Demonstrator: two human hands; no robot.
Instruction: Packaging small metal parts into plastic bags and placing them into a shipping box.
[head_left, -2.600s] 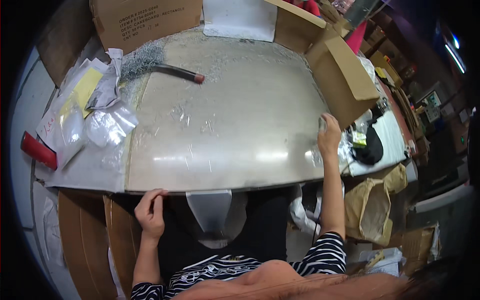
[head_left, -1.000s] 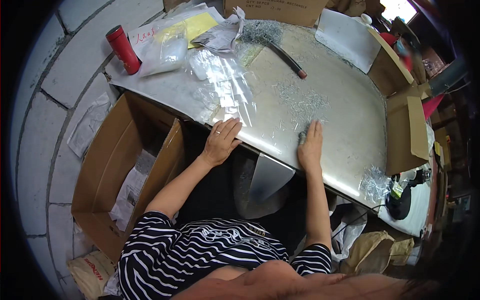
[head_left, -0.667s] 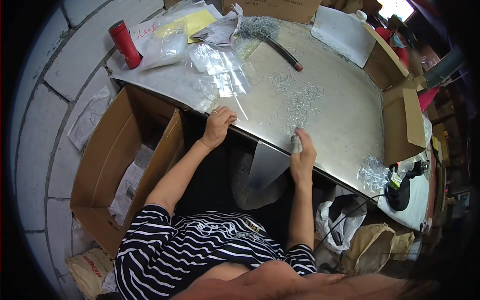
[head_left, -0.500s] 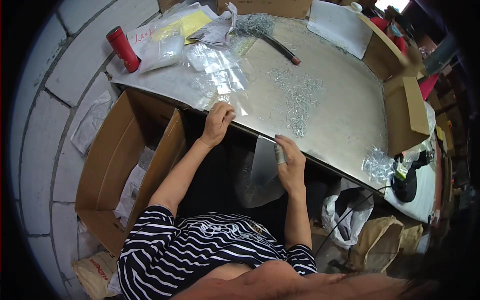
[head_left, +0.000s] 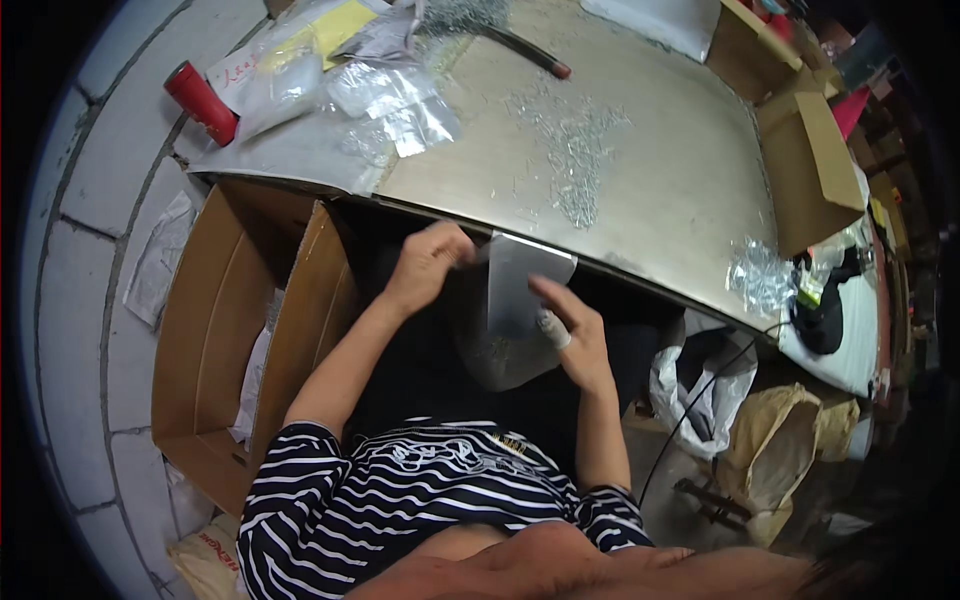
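Your left hand (head_left: 428,262) and right hand (head_left: 570,335) both pinch a clear plastic bag (head_left: 520,290), held just below the near edge of the metal-topped surface (head_left: 680,190). Left grip is closed on the bag's top left corner; right fingers press its lower right side. The bag looks light, limp and slick, so hold it by the corners near the mouth. On the surface beyond the bag lies a scatter of small metal parts (head_left: 575,150). An open cardboard box (head_left: 235,330) stands left of the bag, sacks to its right, so room is tight.
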